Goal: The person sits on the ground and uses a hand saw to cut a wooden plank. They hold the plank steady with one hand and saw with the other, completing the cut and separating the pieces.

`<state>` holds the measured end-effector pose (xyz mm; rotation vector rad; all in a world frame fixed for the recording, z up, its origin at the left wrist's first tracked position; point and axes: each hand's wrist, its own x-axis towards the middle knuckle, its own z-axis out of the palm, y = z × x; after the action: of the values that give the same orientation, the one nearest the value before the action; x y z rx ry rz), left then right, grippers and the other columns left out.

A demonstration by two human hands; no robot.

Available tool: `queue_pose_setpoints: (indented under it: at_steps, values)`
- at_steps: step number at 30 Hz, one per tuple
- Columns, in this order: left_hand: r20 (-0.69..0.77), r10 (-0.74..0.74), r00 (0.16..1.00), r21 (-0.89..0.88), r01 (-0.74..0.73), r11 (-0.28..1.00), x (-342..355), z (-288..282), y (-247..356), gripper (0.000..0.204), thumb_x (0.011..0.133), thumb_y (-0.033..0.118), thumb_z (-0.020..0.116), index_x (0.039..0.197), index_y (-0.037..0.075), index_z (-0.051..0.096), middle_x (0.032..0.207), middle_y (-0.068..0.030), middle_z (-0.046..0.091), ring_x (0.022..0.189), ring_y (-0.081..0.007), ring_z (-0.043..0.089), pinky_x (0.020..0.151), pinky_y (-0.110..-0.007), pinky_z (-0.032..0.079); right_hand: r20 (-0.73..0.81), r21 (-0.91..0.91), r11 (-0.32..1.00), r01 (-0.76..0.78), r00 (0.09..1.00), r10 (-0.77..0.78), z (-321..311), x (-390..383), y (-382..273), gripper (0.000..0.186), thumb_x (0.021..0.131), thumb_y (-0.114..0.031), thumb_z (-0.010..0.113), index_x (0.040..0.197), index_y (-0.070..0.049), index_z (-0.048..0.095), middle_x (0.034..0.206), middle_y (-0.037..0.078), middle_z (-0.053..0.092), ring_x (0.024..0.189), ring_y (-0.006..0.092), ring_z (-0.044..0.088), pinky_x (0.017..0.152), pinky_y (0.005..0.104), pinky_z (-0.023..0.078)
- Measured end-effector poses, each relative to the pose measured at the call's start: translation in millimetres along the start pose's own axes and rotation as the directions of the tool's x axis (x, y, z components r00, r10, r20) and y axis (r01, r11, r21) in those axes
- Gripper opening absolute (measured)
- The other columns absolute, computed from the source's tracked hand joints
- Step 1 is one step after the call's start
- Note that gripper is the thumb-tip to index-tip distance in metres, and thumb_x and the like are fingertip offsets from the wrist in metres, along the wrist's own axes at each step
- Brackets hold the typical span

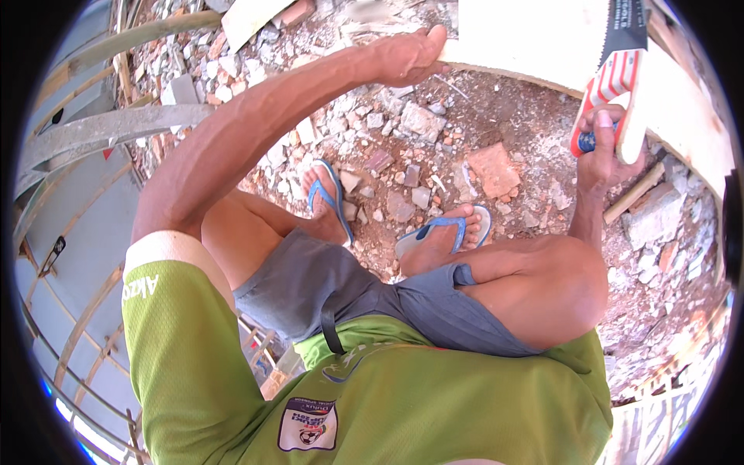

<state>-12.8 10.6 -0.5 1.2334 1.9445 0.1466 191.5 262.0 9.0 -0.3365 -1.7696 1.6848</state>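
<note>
A pale, flat board [523, 43] stretches across the top of the view and on to the right. My left hand [411, 58] is closed on its left end, with the thumb at the top and the other fingers mostly hidden. In my right hand [608, 151] is a hand saw [625, 35], its red, white and blue handle gripped in closed fingers. The dark toothed blade points away from me over the board, and its tip is cut off by the top edge. Whether the teeth touch the wood I cannot tell.
Broken brick and stone rubble [422, 120] cover the ground around my feet in blue flip-flops [333, 201]. A short wooden stick [635, 192] lies below my right hand. Curved wooden poles [116, 128] and a grey sheet [74, 209] stand at the left.
</note>
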Motion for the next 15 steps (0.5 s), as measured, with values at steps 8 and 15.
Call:
queue_pose_setpoints:
  at_steps: [8, 15]
  values:
    - [-0.262, 0.128, 0.957, -0.189, -0.181, 0.965, 0.7, 13.8, -12.3, 0.030, 0.102, 0.028, 0.053, 0.099, 0.003, 0.036, 0.083, -0.0214, 0.058, 0.074, -0.0326, 0.061, 0.066, -0.044, 0.052, 0.004, -0.090, 0.995, 0.043, 0.999, -0.043, 44.8, -31.7, -54.8, 0.008, 0.084, 0.003, 0.063, 0.091, 0.004, 0.060, 0.078, 0.009, 0.064, 0.064, 0.0121, 0.059, 0.056, 0.0275, 0.049]
    - [-0.395, 0.078, 0.915, -0.414, -0.253, 0.875, 7.5, 18.4, -14.2, 0.036, 0.088, 0.027, 0.065, 0.099, -0.002, 0.047, 0.100, -0.0279, 0.062, 0.094, -0.0413, 0.062, 0.082, -0.049, 0.048, -0.139, -0.022, 0.942, -0.333, 0.935, 0.327, 98.3, -89.0, -145.1, 0.013, 0.082, -0.004, 0.059, 0.088, 0.007, 0.059, 0.071, 0.011, 0.060, 0.058, 0.0145, 0.056, 0.054, 0.0276, 0.047]
